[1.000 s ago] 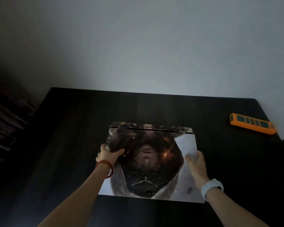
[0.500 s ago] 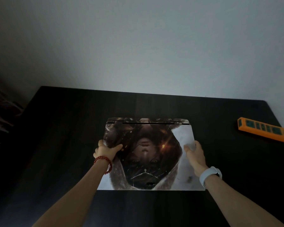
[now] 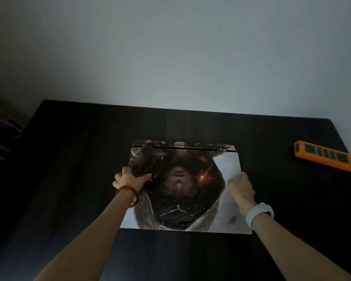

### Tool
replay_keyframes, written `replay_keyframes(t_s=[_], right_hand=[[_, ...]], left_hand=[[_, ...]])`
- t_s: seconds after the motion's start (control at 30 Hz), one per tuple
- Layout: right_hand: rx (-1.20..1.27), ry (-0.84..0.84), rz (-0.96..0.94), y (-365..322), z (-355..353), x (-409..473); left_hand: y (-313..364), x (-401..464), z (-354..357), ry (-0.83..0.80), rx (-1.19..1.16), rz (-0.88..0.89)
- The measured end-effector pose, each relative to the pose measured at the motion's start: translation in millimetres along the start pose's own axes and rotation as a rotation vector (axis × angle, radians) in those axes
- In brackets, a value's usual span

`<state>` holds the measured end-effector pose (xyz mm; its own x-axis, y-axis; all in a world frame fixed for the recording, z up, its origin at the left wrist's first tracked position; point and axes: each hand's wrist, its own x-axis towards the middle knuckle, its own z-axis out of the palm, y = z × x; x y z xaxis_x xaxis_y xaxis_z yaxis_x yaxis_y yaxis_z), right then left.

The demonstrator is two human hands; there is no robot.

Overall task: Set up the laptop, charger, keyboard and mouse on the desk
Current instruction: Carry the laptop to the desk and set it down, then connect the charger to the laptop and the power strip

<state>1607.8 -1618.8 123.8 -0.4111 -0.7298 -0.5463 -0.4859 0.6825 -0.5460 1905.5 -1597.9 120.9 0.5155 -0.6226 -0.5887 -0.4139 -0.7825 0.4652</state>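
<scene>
Dark counter [image 3: 69, 179] against pale wall. Left hand [image 3: 130, 178] grips the closed laptop [image 3: 182, 187] at its 9 o'clock edge, right hand [image 3: 241, 188] at 3 o'clock; long axis left-right, hinge toward 12 o'clock, counter centre.

I can read no words, numbers or brand names anywhere. The closed laptop with the dark printed picture skin on its lid [image 3: 182, 187] carries only artwork; a small dark patch near the lid's near edge is too blurred for me to tell whether it is a logo. The orange plastic power strip with dark green sockets [image 3: 325, 156] at the far right of the black desk shows no lettering that I can make out, only a small round mark at its right end, too small to read.
</scene>
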Motion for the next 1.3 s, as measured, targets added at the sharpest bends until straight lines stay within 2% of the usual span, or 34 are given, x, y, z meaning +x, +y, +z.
replay_keyframes(t_s=[0.3, 0.5, 0.67, 0.77, 0.9, 1.1, 1.3], right_hand=[[-0.224, -0.032, -0.017, -4, 7, -12], [-0.56, 0.052, -0.312, 18, 15, -26], [-0.678, 0.054, -0.362, 19, 11, -31], [-0.722, 0.074, -0.504, 14, 13, -38], [-0.647, -0.045, -0.698, -6, 32, -69], [-0.546, -0.238, -1.025, -41, 78, -168], [-0.552, -0.543, -1.207, -42, 131, -293]], left_hand=[[-8, -23, 14, 0.067, 0.223, 0.181], [-29, -30, 23, 0.102, 0.413, 0.332], [-25, -26, 12, 0.019, 0.593, 0.329], [-28, -34, 0, 0.039, 0.534, 0.375], [-56, -70, -17, 0.115, 0.422, 0.397], [-138, -143, -69, 0.364, 0.264, 0.289], [-257, -228, -131, 0.636, 0.069, 0.092]])
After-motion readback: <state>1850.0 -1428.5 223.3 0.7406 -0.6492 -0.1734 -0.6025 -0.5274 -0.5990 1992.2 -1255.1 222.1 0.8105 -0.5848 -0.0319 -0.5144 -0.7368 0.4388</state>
